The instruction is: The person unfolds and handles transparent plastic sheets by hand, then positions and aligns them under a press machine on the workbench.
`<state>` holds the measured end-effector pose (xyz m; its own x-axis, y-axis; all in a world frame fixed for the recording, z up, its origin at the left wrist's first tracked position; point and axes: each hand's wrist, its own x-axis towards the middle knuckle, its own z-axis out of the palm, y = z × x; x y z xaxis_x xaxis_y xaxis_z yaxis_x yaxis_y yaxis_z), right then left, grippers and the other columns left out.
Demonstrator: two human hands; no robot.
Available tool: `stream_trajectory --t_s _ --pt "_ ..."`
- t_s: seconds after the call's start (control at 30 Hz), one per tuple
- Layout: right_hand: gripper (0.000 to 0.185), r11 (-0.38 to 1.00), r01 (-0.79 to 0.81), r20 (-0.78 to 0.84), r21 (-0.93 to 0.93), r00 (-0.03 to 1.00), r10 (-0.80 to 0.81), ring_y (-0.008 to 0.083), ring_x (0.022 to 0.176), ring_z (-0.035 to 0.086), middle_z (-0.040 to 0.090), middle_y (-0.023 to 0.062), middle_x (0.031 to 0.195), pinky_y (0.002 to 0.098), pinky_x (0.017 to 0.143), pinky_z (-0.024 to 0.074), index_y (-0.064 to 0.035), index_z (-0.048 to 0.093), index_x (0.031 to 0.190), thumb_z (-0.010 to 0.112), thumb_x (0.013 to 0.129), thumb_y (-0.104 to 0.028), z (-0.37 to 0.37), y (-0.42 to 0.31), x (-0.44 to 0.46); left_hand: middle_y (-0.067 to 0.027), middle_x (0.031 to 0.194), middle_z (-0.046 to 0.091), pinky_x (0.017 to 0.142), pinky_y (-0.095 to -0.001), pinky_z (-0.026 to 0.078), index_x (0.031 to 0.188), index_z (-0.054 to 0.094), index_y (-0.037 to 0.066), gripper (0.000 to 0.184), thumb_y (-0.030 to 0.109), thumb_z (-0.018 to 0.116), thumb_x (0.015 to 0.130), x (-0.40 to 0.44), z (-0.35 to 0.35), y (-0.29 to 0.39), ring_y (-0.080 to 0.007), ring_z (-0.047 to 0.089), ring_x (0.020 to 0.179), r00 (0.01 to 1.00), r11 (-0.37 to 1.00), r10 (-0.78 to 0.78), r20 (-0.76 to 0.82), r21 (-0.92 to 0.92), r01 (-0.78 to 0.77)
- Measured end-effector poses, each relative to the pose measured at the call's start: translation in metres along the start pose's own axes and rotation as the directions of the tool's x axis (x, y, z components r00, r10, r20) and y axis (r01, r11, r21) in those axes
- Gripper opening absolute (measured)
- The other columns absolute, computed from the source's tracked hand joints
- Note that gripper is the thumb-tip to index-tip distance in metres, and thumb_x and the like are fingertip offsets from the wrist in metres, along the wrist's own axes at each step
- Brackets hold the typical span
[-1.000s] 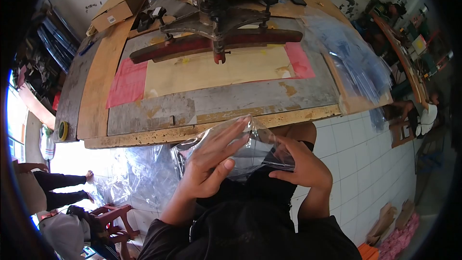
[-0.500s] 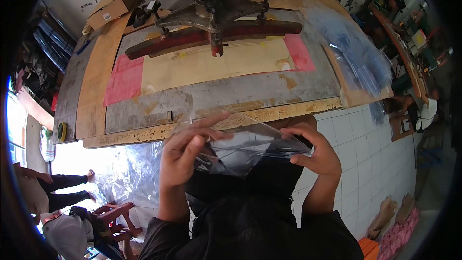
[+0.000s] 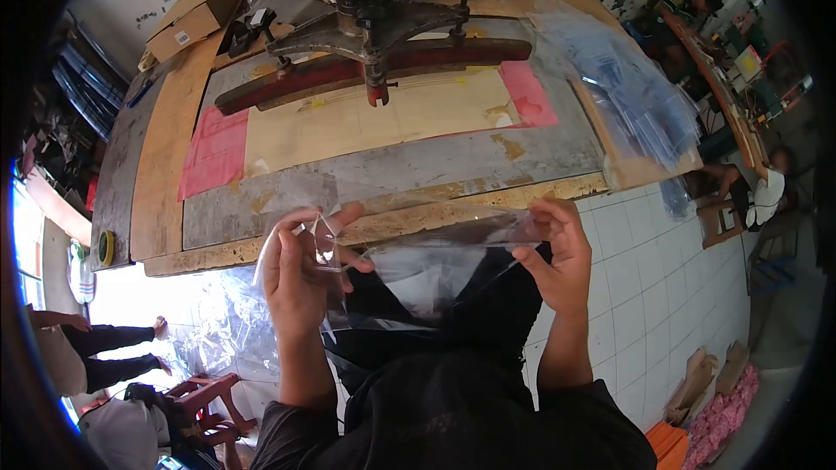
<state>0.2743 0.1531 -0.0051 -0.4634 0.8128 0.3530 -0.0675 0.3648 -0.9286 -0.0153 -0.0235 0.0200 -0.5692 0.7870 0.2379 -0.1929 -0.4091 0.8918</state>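
Filling the upper middle of the view, a worktable (image 3: 305, 196) shows a worn grey top with wooden boards at its sides. Above it stands a dark metal press (image 3: 374, 35), its long red bar running across a yellow sheet (image 3: 374, 130) that lies on the grey top with 1 pink piece at each end. A stack of loose transparent sheets (image 3: 640, 87) covers the table's right side, and a heap of crumpled plastic (image 3: 231, 318) lies on the tiled floor beyond the left forearm.

Between the person's 2 hands, over the black-clothed lap and just before the table's near edge, stretches a piece of clear film (image 3: 418, 278), thin enough for the lap to show through it. At its right end the right hand (image 3: 562, 248) pinches it between thumb and curled fingers. The left hand (image 3: 296, 274) is at the other end, its fingers bent and spread among the folds; whether they pinch the film, I cannot tell.

A cardboard box (image 3: 192, 26) rests at the table's far left. Smallest is a tape roll (image 3: 106, 248), near the front left corner.
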Motion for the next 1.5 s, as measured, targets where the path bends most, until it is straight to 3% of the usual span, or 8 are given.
stream_trajectory --t_s 0.37,0.43,0.5,0.63,0.77,1.0,1.2,1.5 --pt "0.065 0.951 0.135 0.064 -0.279 0.991 -0.122 0.0186 0.122 0.065 0.064 0.0099 0.140 0.0310 0.098 0.0500 -0.0027 0.060 0.147 0.089 0.089 -0.012 0.010 -0.001 0.017 -0.0337 0.122 0.074 0.050 -0.0285 0.056 0.154 0.041 -0.001 0.060 0.046 0.040 0.117 -0.009 -0.010 -0.005 -0.0322 0.080 0.076 0.999 0.999 -0.008 0.031 -0.032 0.009" --pt "0.054 0.993 -0.094 0.095 -0.065 0.990 0.100 0.0167 0.113 0.068 0.073 0.0070 0.123 0.0287 0.092 0.0508 -0.0033 0.069 0.139 0.089 0.089 -0.010 0.005 0.010 0.012 -0.0323 0.119 0.076 0.055 -0.0301 0.059 0.159 0.036 -0.005 0.067 0.045 0.048 0.115 -0.008 -0.010 0.006 -0.0334 0.081 0.081 0.997 0.999 -0.014 0.078 -0.036 0.017" --pt "0.045 0.993 -0.096 0.082 -0.066 0.991 0.102 0.0163 0.106 0.069 0.075 0.0064 0.114 0.0282 0.088 0.0514 -0.0026 0.073 0.131 0.089 0.089 -0.010 0.000 0.007 0.015 -0.0306 0.116 0.077 0.069 -0.0342 0.063 0.164 0.026 -0.011 0.084 0.037 0.066 0.108 -0.002 -0.011 0.019 -0.0362 0.082 0.092 0.968 0.970 -0.031 0.248 0.241 -0.030" --pt "0.029 0.994 0.016 0.087 -0.112 0.996 -0.006 0.0162 0.086 0.069 0.075 0.0069 0.096 0.0282 0.078 0.0531 0.0004 0.080 0.113 0.089 0.086 -0.006 -0.013 0.016 0.015 -0.0302 0.117 0.077 0.078 -0.0373 0.064 0.165 0.019 -0.014 0.094 0.028 0.075 0.103 0.000 -0.018 0.019 -0.0385 0.081 0.099 0.968 0.983 -0.119 0.222 0.160 0.085" --pt "0.024 0.989 0.096 0.147 -0.115 0.986 -0.078 0.0172 0.081 0.069 0.073 0.0081 0.091 0.0295 0.076 0.0539 0.0015 0.080 0.105 0.090 0.084 -0.001 -0.029 0.022 0.010 -0.0292 0.115 0.078 0.096 -0.0462 0.061 0.142 0.056 -0.012 0.053 0.026 0.070 0.107 0.000 -0.016 0.025 -0.0401 0.079 0.108 0.952 0.972 -0.217 0.215 0.132 0.192" --pt "0.022 0.965 0.180 0.163 -0.191 0.975 -0.150 0.0208 0.083 0.071 0.074 0.0097 0.091 0.0309 0.076 0.0551 -0.0001 0.077 0.098 0.085 0.079 0.009 -0.034 0.007 0.008 -0.0386 0.148 0.059 0.121 -0.0542 0.041 0.140 0.057 -0.008 0.044 0.024 0.064 0.109 0.002 -0.010 -0.009 -0.0498 0.054 0.145 0.880 0.994 -0.013 0.475 -0.089 0.063" --pt "0.026 0.969 0.149 0.198 -0.195 0.974 -0.110 0.0212 0.082 0.071 0.073 0.0092 0.092 0.0315 0.075 0.0547 -0.0017 0.077 0.097 0.084 0.076 0.012 -0.029 0.009 0.002 -0.0421 0.165 0.037 0.125 -0.0637 0.028 0.127 0.054 0.001 0.025 0.022 0.056 0.112 -0.012 -0.001 -0.011 -0.0573 0.043 0.150 0.786 0.887 -0.146 0.601 -0.273 0.373" --pt "0.023 0.970 0.058 0.289 -0.236 0.957 0.013 0.0222 0.086 0.071 0.073 0.0084 0.094 0.0328 0.077 0.0539 -0.0032 0.078 0.101 0.089 0.081 0.000 -0.044 0.022 -0.003 -0.0459 0.157 0.044 0.119 -0.0666 0.039 0.111 0.054 0.007 0.023 0.030 0.057 0.111 -0.008 0.007 -0.012 -0.0617 0.051 0.142 0.923 0.995 0.059 0.380 -0.097 -0.023"
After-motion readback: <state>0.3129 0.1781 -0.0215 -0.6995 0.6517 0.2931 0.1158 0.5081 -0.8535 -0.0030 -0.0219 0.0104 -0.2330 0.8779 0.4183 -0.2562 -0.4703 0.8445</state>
